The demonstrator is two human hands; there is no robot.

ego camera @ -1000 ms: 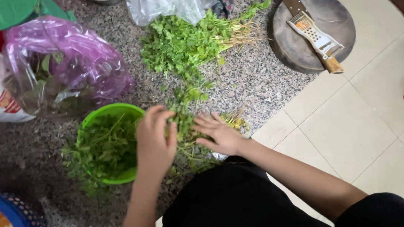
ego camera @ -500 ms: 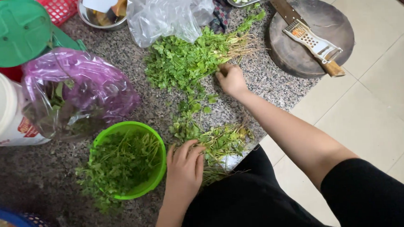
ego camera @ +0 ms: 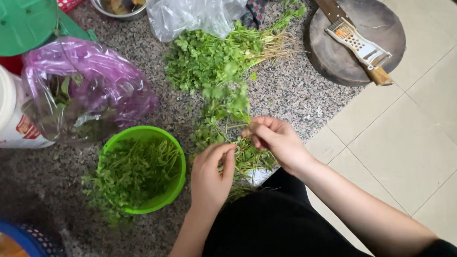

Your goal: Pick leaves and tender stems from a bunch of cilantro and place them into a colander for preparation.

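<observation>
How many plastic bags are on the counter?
2. A purple bag with greens inside lies left of the herb pile, above the green bowl. A clear bag sits at the top edge, partly cut off; more may lie beyond.

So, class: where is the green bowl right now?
In the head view, the green bowl sits lower left on the speckled counter, beside the left hand, below the purple bag.

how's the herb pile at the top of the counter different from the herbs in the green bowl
The herb pile lies loose on the granite, whole, pale roots pointing right. The herbs in the green bowl are a tangle with no roots showing, some spilling over the rim. The left hand and right hand work between them. Both are leafy green.
</observation>
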